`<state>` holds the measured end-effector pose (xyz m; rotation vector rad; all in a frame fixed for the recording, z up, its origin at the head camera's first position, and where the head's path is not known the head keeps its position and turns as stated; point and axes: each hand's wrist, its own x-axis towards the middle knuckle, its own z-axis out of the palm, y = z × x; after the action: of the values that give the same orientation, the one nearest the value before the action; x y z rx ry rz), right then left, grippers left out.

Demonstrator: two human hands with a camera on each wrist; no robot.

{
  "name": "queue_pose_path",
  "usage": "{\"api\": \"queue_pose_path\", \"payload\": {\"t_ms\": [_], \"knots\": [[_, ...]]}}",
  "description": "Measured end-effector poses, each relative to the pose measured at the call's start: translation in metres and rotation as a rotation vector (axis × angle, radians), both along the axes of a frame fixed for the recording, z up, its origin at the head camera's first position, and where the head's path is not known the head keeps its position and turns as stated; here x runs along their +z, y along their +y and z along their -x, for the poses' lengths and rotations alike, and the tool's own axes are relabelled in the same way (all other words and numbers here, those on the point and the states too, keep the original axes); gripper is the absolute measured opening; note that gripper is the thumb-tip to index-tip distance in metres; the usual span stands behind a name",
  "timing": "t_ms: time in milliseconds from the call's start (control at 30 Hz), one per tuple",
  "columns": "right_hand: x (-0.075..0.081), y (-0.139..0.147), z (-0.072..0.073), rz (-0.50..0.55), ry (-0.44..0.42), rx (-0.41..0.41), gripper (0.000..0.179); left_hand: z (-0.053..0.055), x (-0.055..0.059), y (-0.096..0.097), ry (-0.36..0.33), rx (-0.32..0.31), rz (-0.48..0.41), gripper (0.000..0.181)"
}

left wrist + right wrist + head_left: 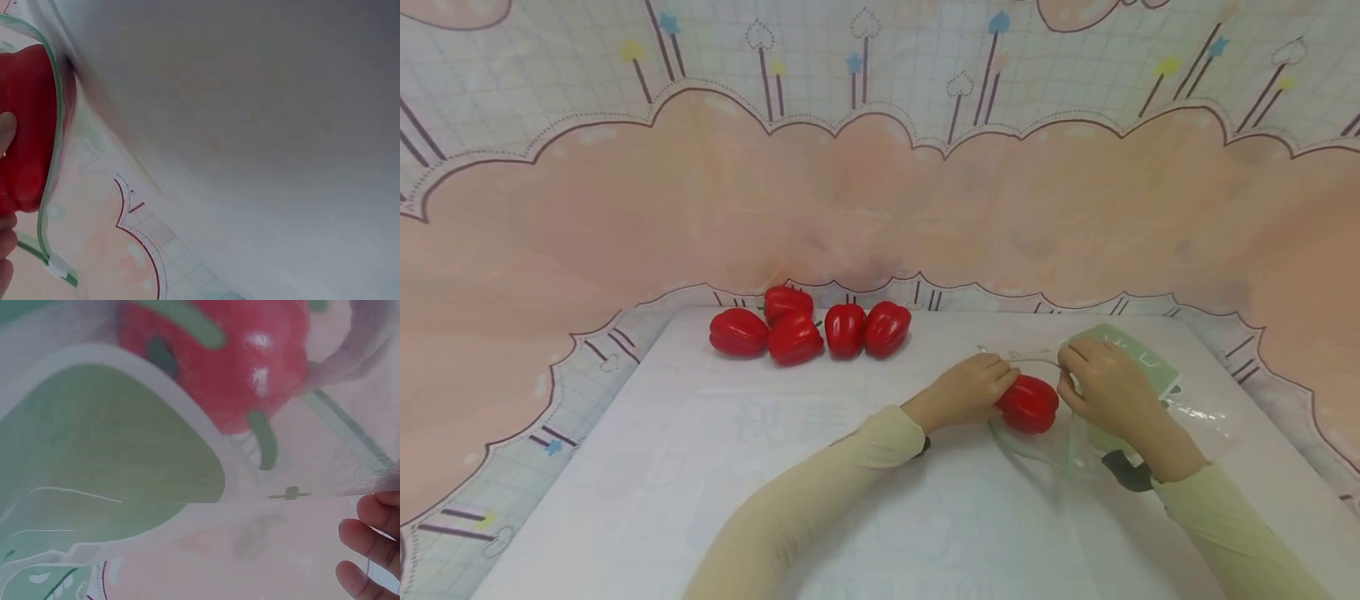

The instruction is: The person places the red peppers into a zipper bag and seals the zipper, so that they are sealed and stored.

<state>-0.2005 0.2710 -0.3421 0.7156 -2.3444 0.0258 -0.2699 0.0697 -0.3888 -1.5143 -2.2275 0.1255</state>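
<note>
In the head view, my left hand (pixel 968 388) grips a glossy red bell pepper (pixel 1032 407) at the mouth of a clear zip bag (pixel 1142 360) printed in green and white. The left wrist view shows the bag's green-edged rim curving around the pepper (pixel 28 134), with a pale zip slider (pixel 57 266) below it. My right hand (pixel 1108 390) pinches the bag's edge by the mouth. Through the see-through plastic, the right wrist view shows the red pepper (pixel 231 375) behind the green print, and my right fingers (pixel 369 540) lie at the bag's edge.
Several more red bell peppers (pixel 845 331) sit in a cluster at the back of the white table (pixel 880 500), left of my hands. Behind the table hangs a pink and white patterned cloth (pixel 865 208).
</note>
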Motion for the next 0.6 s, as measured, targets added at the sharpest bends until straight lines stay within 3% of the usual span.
{"api": "queue_pose_path", "payload": {"t_ms": [167,400,600], "knots": [[-0.001,0.001,-0.001,0.001,-0.022,-0.014,0.013,0.002,0.001,-0.005,-0.004,0.004,0.013,0.052],[-0.001,0.001,-0.001,0.005,-0.015,0.005,0.011,0.005,0.003,-0.018,0.053,-0.038,-0.065,0.047],[-0.001,0.001,-0.001,0.008,-0.028,-0.009,0.012,0.008,0.007,-0.038,0.04,-0.003,-0.07,0.05]]}}
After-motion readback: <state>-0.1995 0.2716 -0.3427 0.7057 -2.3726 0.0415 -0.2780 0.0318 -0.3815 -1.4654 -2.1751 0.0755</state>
